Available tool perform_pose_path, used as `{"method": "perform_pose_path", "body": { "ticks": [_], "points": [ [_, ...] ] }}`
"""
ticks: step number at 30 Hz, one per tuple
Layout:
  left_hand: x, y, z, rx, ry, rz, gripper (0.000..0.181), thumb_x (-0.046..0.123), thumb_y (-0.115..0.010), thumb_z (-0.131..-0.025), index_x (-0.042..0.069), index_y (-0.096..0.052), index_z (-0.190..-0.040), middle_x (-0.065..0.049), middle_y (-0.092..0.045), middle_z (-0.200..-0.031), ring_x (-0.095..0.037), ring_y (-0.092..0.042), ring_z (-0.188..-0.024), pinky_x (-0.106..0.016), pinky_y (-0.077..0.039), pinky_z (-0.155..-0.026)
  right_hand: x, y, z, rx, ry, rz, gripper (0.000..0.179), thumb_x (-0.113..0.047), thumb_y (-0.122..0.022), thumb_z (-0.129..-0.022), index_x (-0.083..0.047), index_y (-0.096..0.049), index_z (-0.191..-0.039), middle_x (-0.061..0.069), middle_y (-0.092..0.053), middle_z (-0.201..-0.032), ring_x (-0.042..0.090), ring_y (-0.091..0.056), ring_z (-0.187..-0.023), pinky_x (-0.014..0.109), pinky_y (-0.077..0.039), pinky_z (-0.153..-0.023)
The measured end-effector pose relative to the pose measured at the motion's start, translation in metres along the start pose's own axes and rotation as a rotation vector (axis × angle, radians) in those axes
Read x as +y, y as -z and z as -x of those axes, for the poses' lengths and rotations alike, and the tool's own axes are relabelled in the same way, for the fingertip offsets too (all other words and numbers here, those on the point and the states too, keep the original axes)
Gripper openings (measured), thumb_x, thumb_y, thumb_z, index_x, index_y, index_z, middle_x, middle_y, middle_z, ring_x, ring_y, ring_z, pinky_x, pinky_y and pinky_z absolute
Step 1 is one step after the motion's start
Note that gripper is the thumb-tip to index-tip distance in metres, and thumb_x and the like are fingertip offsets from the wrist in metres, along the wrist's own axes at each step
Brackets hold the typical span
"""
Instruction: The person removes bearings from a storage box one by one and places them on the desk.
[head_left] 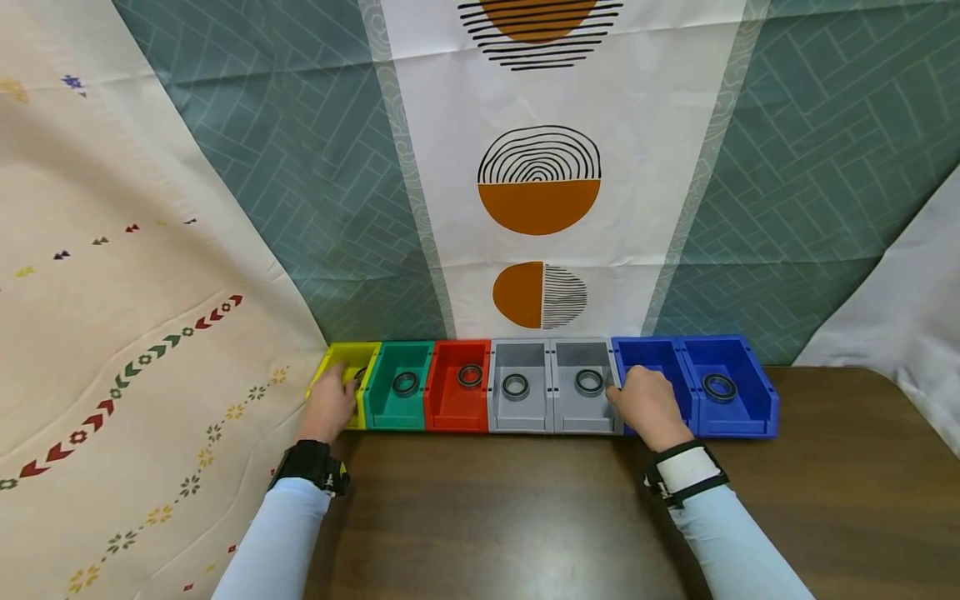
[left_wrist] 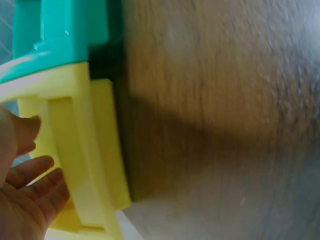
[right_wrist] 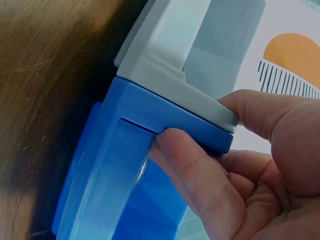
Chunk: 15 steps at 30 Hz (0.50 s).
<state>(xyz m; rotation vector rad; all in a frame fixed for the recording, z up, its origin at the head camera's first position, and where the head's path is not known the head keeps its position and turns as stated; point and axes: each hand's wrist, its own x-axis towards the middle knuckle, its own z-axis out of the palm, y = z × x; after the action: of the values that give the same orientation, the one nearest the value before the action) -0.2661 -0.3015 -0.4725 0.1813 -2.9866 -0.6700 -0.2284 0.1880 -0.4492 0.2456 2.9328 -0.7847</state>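
Observation:
My left hand (head_left: 330, 402) reaches into the yellow bin (left_wrist: 85, 155) at the row's left end. Its thumb and fingers are apart, with nothing visible between them. A dark bearing (head_left: 361, 375) shows partly beside that hand. Toward the right, my right hand (head_left: 651, 404) pinches the adjoining side walls of a grey bin (right_wrist: 175, 82) and a blue bin (right_wrist: 165, 112). The thumb lies on the grey side, the index fingertip (right_wrist: 172, 137) on the blue side. A shiny curved edge (right_wrist: 142, 171) shows inside the blue bin, mostly hidden by the fingers.
Between the hands, bearings lie in the green bin (head_left: 378, 412), the red bin (head_left: 442, 408) and two grey bins. A further blue bin (head_left: 750, 417) at the right end holds a bearing (head_left: 719, 387). Patterned cloth (head_left: 360, 208) hangs behind; the brown table (head_left: 480, 517) lies in front.

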Motion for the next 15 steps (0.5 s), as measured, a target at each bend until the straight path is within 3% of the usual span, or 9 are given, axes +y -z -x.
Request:
{"method": "perform_pose_path", "body": {
  "ticks": [9, 15],
  "points": [
    [-0.015, -0.011, -0.014, -0.128, -0.069, -0.068, 0.058, 0.0, -0.053, -0.088, 0.005, -0.034, -0.143, -0.023, -0.042, -0.139, -0.039, -0.044, -0.121, -0.056, -0.03, -0.106, -0.003, 0.001, 0.0, 0.002, 0.001, 0.004, 0.032, -0.027, -0.06, -0.087, 0.003, -0.063, -0.077, 0.013, -0.06, -0.067, 0.021, -0.056, -0.053, 0.028, -0.042, -0.042],
    [-0.018, -0.013, -0.019, -0.264, -0.085, -0.094, 0.065, -0.003, -0.046, -0.088, 0.011, -0.026, -0.148, -0.024, -0.028, -0.149, -0.043, -0.034, -0.131, -0.058, -0.023, -0.109, -0.004, 0.001, 0.001, 0.003, -0.015, 0.015, 0.032, -0.028, -0.06, -0.087, 0.0, -0.062, -0.072, 0.012, -0.059, -0.066, 0.02, -0.055, -0.053, 0.028, -0.041, -0.042]
  ]
}}
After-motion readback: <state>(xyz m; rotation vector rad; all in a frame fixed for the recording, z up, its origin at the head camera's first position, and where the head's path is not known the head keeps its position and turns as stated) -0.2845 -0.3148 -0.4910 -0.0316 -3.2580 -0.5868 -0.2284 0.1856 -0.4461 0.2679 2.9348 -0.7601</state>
